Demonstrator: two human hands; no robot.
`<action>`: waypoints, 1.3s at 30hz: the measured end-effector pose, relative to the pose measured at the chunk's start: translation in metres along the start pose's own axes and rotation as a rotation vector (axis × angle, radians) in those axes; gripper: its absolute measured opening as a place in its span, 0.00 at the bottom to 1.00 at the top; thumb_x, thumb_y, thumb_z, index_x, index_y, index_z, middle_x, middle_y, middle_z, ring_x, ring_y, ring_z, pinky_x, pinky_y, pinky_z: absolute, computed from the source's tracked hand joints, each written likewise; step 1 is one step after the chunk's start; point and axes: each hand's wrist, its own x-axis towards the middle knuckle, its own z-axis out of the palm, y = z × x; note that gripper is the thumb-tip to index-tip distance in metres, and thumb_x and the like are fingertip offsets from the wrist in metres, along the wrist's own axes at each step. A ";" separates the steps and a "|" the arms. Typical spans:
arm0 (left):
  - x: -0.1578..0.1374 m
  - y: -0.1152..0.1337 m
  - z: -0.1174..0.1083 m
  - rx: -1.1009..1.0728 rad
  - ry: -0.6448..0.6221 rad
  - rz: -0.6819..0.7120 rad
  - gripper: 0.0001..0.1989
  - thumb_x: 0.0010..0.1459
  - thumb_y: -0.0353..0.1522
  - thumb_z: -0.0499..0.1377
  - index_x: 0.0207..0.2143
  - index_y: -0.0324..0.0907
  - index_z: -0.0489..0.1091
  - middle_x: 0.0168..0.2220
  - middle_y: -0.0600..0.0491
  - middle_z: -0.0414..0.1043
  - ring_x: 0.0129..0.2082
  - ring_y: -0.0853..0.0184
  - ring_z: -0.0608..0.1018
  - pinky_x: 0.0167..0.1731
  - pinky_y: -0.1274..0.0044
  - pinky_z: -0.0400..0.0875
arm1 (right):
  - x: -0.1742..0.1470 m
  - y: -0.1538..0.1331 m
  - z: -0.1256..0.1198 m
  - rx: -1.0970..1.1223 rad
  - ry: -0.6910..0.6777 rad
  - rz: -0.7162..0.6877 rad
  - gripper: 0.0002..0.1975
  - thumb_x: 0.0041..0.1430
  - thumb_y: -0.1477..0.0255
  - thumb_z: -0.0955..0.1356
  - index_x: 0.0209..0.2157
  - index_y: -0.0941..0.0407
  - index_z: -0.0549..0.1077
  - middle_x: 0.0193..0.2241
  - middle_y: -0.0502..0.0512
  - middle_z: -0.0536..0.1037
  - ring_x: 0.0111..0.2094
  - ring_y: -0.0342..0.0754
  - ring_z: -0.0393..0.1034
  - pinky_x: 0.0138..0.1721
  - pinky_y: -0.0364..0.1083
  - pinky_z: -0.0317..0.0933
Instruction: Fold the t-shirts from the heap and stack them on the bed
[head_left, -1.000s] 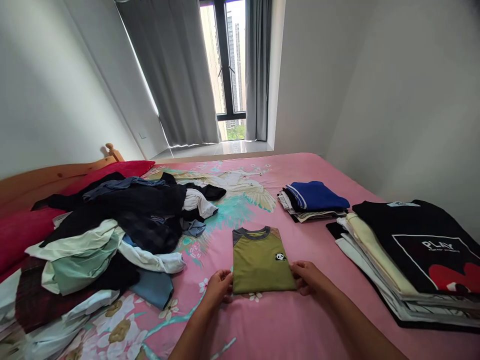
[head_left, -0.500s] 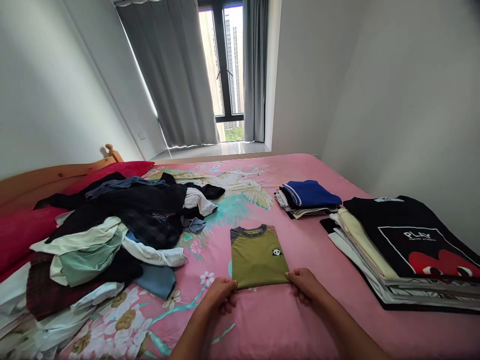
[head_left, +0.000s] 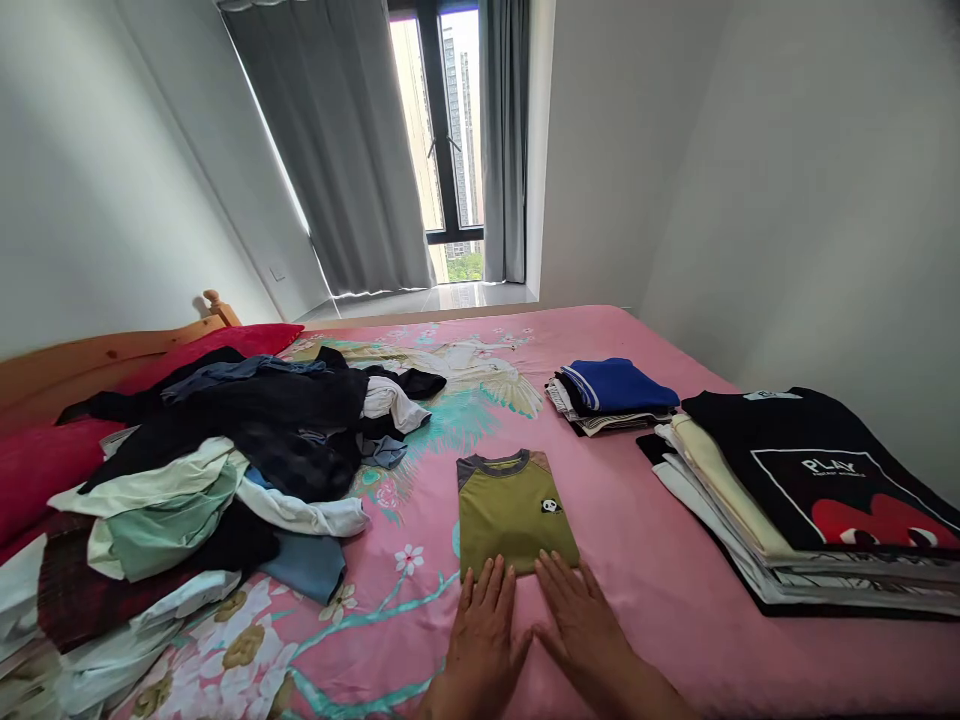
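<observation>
An olive-green T-shirt point(head_left: 510, 515) with a grey collar and a small panda on its chest lies folded into a neat rectangle on the bed. My left hand point(head_left: 486, 620) rests flat, fingers stretched, with its fingertips on the shirt's near edge. Beside it my right hand point(head_left: 577, 615) lies flat too, fingertips touching the same edge further right. Neither hand holds anything. The fingertips cover part of the near fold.
A loose heap of clothes point(head_left: 285, 420) spreads over the left of the bed, by red pillows point(head_left: 64, 465). To the right stand a small folded pile topped with blue point(head_left: 622, 385) and a taller stack of folded shirts point(head_left: 817, 470). Pink bedding point(head_left: 630, 560) lies underneath.
Both hands have let go of the shirt's near corners. They have moved inward and now lie flat along its near edge. The shirt stays in place.
</observation>
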 end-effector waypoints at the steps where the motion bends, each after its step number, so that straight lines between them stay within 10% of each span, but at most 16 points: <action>1: -0.001 -0.003 -0.003 -0.019 0.013 -0.047 0.28 0.58 0.40 0.50 0.61 0.46 0.54 0.61 0.49 0.55 0.61 0.55 0.59 0.60 0.59 0.51 | -0.002 0.004 -0.003 -0.011 0.025 0.068 0.29 0.60 0.59 0.57 0.61 0.55 0.55 0.62 0.59 0.54 0.62 0.60 0.47 0.60 0.66 0.37; 4: 0.015 -0.007 -0.017 -0.081 0.078 -0.158 0.22 0.60 0.35 0.46 0.56 0.47 0.62 0.56 0.49 0.66 0.57 0.58 0.66 0.58 0.62 0.56 | 0.009 0.005 -0.017 -0.012 0.150 0.161 0.24 0.62 0.64 0.54 0.58 0.54 0.61 0.58 0.58 0.62 0.60 0.57 0.53 0.60 0.63 0.41; 9: 0.071 -0.012 -0.024 -0.073 0.044 -0.150 0.27 0.60 0.35 0.45 0.62 0.41 0.51 0.64 0.50 0.47 0.64 0.60 0.49 0.62 0.59 0.41 | 0.064 -0.003 -0.032 0.036 0.127 0.045 0.26 0.63 0.65 0.53 0.61 0.55 0.54 0.62 0.53 0.53 0.64 0.51 0.42 0.63 0.56 0.37; 14: 0.074 -0.043 -0.007 -0.024 0.004 -0.432 0.34 0.57 0.46 0.48 0.63 0.42 0.47 0.65 0.48 0.40 0.65 0.55 0.45 0.60 0.54 0.30 | 0.082 0.030 -0.026 -0.003 0.039 0.303 0.30 0.61 0.60 0.54 0.62 0.58 0.53 0.63 0.57 0.48 0.64 0.54 0.39 0.62 0.62 0.29; 18: 0.087 -0.051 -0.013 -0.025 0.016 -0.376 0.31 0.59 0.43 0.44 0.62 0.41 0.48 0.66 0.50 0.41 0.65 0.59 0.44 0.61 0.57 0.26 | 0.101 0.034 -0.029 -0.023 0.112 0.294 0.28 0.62 0.63 0.53 0.61 0.60 0.53 0.63 0.57 0.49 0.64 0.53 0.39 0.62 0.61 0.29; 22: 0.120 -0.054 -0.019 -0.094 -0.040 -0.334 0.31 0.58 0.43 0.46 0.62 0.42 0.48 0.65 0.50 0.42 0.65 0.58 0.44 0.60 0.56 0.26 | 0.132 0.032 -0.028 0.050 0.054 0.099 0.29 0.61 0.61 0.55 0.61 0.57 0.54 0.63 0.56 0.52 0.64 0.53 0.41 0.62 0.59 0.31; 27: 0.133 -0.092 -0.013 -0.233 0.132 -0.575 0.31 0.55 0.43 0.52 0.58 0.40 0.58 0.62 0.43 0.53 0.63 0.55 0.54 0.60 0.59 0.38 | 0.147 0.074 -0.024 0.202 0.221 0.278 0.27 0.58 0.61 0.58 0.56 0.58 0.63 0.59 0.60 0.60 0.61 0.55 0.50 0.61 0.58 0.38; 33: 0.168 -0.150 -0.020 -0.517 0.322 -0.643 0.17 0.57 0.37 0.50 0.45 0.43 0.71 0.49 0.47 0.71 0.51 0.62 0.70 0.54 0.73 0.57 | 0.177 0.124 -0.042 0.633 0.354 0.567 0.17 0.53 0.61 0.61 0.41 0.54 0.72 0.39 0.56 0.76 0.39 0.50 0.69 0.39 0.46 0.61; 39: 0.193 -0.169 -0.008 -0.591 0.381 -0.667 0.11 0.54 0.33 0.52 0.34 0.46 0.74 0.41 0.51 0.74 0.47 0.62 0.71 0.53 0.71 0.57 | 0.209 0.149 -0.039 0.891 0.208 0.578 0.13 0.50 0.60 0.61 0.25 0.55 0.68 0.13 0.44 0.64 0.11 0.39 0.53 0.14 0.41 0.47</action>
